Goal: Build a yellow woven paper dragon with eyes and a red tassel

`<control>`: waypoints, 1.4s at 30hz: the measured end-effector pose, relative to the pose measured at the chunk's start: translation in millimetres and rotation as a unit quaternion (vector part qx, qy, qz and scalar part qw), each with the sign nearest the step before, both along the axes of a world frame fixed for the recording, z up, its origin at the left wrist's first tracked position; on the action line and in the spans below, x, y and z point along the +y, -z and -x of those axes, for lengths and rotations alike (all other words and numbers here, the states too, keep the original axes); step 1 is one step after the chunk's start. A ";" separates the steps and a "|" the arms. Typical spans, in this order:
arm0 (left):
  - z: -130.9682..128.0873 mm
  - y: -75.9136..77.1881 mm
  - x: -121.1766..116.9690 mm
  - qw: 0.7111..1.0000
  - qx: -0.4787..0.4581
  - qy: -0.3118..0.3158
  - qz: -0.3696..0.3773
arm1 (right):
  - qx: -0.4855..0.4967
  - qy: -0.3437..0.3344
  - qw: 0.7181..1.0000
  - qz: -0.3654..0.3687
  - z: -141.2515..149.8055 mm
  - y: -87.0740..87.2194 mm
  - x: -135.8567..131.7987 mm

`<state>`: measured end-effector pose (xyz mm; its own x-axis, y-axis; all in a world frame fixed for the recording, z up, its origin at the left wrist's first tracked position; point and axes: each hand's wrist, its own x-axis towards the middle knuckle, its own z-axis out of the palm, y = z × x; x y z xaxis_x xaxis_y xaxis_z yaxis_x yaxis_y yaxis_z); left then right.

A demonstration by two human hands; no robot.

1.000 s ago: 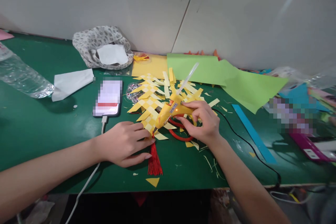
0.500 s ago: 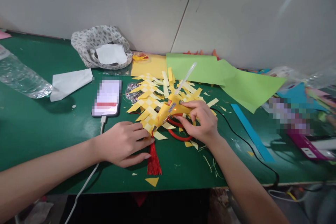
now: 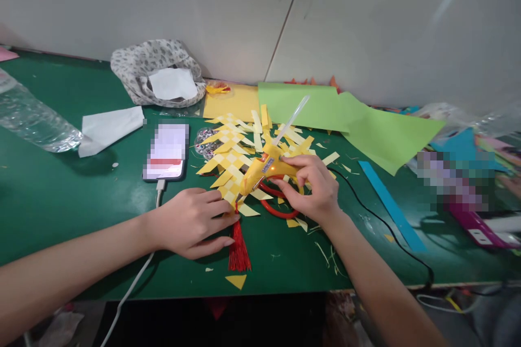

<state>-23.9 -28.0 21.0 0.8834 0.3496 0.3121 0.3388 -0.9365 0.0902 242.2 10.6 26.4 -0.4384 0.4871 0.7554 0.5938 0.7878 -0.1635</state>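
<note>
My right hand (image 3: 319,187) is closed around the yellow hot glue gun (image 3: 254,173), its small orange light lit and a clear glue stick (image 3: 295,114) rising from its back. The nozzle points down-left at the lower end of a woven yellow paper piece (image 3: 232,157), close to the top of a red tassel (image 3: 239,246). Stretched over that end, my left hand (image 3: 195,222) has its fingertips pressing at the tassel's top, with the thumb apart beside the strands. Red scissors (image 3: 280,211) lie partly hidden beneath the glue gun. The exact nozzle contact is hard to see.
A charging phone (image 3: 166,149) lies left, near a plastic bottle (image 3: 40,114), a tissue (image 3: 109,129) and a spotted cloth bag (image 3: 158,54). Green paper sheets (image 3: 309,105), a blue strip (image 3: 391,206) and a magenta power strip (image 3: 468,222) are behind and right. The gun's black cord (image 3: 382,214) crosses the table.
Both hands stay in nearly the same place. The glue stick's upper end has shifted slightly to the right since half a second ago. The paper and tassel have not visibly moved.
</note>
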 end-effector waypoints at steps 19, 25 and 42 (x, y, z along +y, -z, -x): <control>-0.4 -0.3 0.0 1.000 -0.001 0.001 0.005 | -0.007 0.004 1.000 -0.006 0.0 -0.4 -0.4; -0.1 0.4 0.8 1.000 0.002 0.001 0.007 | 0.021 0.017 0.999 -0.026 -2.2 -2.9 -0.8; -0.4 0.5 0.1 1.000 0.004 -0.001 0.013 | 0.010 -0.002 1.000 0.017 0.1 -0.4 -1.6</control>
<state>-23.5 -28.0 20.5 0.8846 0.3598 0.2965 0.3420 -0.9330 0.1120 242.1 9.0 26.8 -0.4257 0.5106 0.7470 0.5866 0.7843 -0.2018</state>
